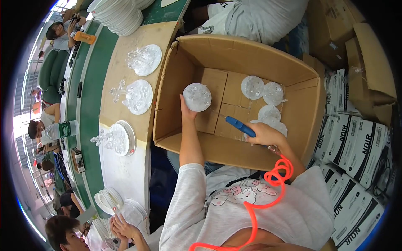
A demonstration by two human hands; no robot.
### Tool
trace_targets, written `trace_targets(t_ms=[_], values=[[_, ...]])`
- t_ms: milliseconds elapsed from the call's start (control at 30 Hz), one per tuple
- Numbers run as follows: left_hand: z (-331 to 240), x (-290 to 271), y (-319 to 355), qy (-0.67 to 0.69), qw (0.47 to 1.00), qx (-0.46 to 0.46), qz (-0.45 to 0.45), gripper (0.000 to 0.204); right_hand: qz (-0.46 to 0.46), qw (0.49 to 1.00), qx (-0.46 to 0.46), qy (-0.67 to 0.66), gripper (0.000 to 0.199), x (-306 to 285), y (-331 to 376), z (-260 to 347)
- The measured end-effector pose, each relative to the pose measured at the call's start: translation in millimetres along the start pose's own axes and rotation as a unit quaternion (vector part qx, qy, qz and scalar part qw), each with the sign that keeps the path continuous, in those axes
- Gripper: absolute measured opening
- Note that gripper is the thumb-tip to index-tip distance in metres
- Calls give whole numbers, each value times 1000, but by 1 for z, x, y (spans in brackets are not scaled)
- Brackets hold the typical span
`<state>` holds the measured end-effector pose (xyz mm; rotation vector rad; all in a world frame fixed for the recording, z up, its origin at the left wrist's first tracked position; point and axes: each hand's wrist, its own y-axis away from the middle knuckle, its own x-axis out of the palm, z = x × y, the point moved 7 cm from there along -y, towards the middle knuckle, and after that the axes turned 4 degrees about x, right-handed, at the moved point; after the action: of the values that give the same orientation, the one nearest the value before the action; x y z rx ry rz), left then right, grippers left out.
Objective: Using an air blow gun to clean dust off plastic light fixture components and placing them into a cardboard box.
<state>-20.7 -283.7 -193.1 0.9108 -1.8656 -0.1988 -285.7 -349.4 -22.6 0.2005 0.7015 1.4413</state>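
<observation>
My left hand (187,109) holds up a round clear plastic disc (197,97) inside a big open cardboard box (184,125). My right hand (264,134) grips a blue air blow gun (240,126) whose thin nozzle points left toward the disc. An orange coiled hose (268,184) runs from the gun down across my chest. Several more clear discs (263,90) lie on the box floor at the right.
Clear discs with ornaments (138,96) sit on the workbench at left, with stacked white plates (119,16) behind. Black-and-white cartons (356,167) are stacked at right. Another person's hands (121,228) work at bottom left; other people sit further left.
</observation>
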Motion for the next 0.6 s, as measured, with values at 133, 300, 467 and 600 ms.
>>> trace_targets(t_ms=[133,300,467,600], values=[[-10,-20,0,12,999,28,-12,59,-22,998,15,-58,40,-15,4,-4],[-1,-27,5,11,1000,9,-22,58,-43,997,4,-70,36,-16,2,-11],[1,-18,10,10,1000,-13,-25,61,-55,998,4,-39,33,-17,1,-12],[0,-14,11,8,1000,-22,-16,64,-41,997,-11,-62,33,-14,2,-8]])
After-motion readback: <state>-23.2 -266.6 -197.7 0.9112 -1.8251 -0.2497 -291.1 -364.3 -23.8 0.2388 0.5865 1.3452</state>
